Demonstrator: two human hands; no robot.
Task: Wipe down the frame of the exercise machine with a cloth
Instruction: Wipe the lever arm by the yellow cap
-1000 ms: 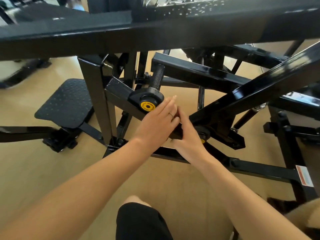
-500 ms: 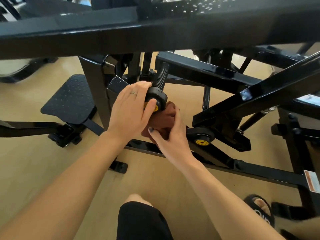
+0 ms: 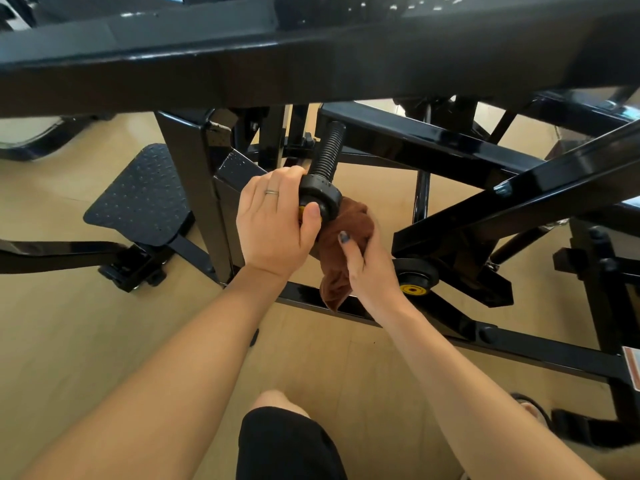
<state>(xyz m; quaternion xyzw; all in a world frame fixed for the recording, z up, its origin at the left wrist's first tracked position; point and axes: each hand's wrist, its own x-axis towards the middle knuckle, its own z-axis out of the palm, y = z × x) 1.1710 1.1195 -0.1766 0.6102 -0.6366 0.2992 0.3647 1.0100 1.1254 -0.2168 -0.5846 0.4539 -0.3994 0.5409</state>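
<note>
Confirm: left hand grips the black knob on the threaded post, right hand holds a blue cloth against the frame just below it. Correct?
Not quite. The cloth is brown, not blue; the head view shows it bunched in the right hand. The rest holds: the left hand grips the black knob at the end of the threaded post, with the cloth against the frame just below it.

text: none legible — warning label (image 3: 631,367) on frame (image 3: 519,351) — print too small
</note>
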